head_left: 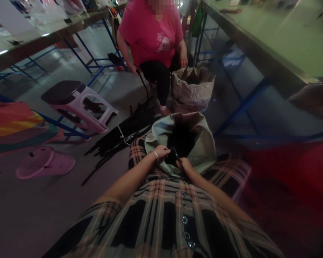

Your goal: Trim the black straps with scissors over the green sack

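My left hand (161,152), with a bracelet at the wrist, pinches a small black piece of material (171,155) over the near rim of a pale woven sack (205,141). Beside it, my right hand (186,165) grips dark scissors (178,156), their blades pointing up by the black piece. The sack stands upright and open between my knees, with a dark mass (181,138) inside that I cannot make out. On the floor to the left lies a bundle of long black strips (118,134), with a pale tie across it.
Opposite me sits a person in a pink shirt (153,36), one hand on a black strip, beside a brown sack (193,95). At left are a stool (82,104) and a pink basket (47,165). Tables with blue legs flank both sides; the right table (258,46) is close.
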{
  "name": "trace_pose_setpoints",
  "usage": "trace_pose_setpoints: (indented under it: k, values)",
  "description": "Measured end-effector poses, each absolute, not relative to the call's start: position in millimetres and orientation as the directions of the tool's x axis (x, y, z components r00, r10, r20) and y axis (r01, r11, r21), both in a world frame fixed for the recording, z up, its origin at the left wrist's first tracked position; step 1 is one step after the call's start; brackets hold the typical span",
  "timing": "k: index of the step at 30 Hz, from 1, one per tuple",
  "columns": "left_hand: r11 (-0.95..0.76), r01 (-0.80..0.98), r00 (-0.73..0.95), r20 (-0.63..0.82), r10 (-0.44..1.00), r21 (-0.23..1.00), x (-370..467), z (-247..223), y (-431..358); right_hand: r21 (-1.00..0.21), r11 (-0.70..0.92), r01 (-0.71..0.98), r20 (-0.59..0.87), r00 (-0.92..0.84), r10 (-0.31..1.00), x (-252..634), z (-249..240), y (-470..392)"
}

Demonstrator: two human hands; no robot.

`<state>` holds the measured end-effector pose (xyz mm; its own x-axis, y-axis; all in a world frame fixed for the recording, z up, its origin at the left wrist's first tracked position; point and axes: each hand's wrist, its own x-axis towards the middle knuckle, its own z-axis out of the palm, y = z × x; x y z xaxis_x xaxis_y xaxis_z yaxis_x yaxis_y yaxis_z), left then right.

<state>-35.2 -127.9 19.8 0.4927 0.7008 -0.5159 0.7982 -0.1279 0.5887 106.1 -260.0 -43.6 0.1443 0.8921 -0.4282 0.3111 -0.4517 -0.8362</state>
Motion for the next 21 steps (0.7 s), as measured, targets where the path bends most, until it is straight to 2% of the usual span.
trace_pose_setpoints:
  k: [3, 8, 12, 21]
  values:
    - [-0.039, 0.787, 0.456, -0.539, 0.708, 0.615, -34.6, 24.3, -129.3, -0.837, -0.426, 0.344, -0.388, 0.176, 0.905, 107.1, -45.0, -259.7]
    - [0.141, 0.732, 0.409, -0.596, 0.692, 0.666, -30.7, 30.1, -130.5, -0.825, -0.327, 0.462, -0.324, 0.088, 0.942, 107.2, -43.7, -256.8]
    - [0.124, 0.742, 0.421, -0.602, 0.678, 0.659, -25.2, 31.2, -134.6, -0.798, -0.325, 0.508, -0.351, 0.046, 0.935, 105.0, -40.9, -255.1]
    - [0.018, 0.774, 0.467, -0.59, 0.659, 0.633, -16.6, 31.1, -145.7, -0.819, -0.298, 0.491, -0.308, 0.062, 0.949, 105.3, -47.8, -256.7]
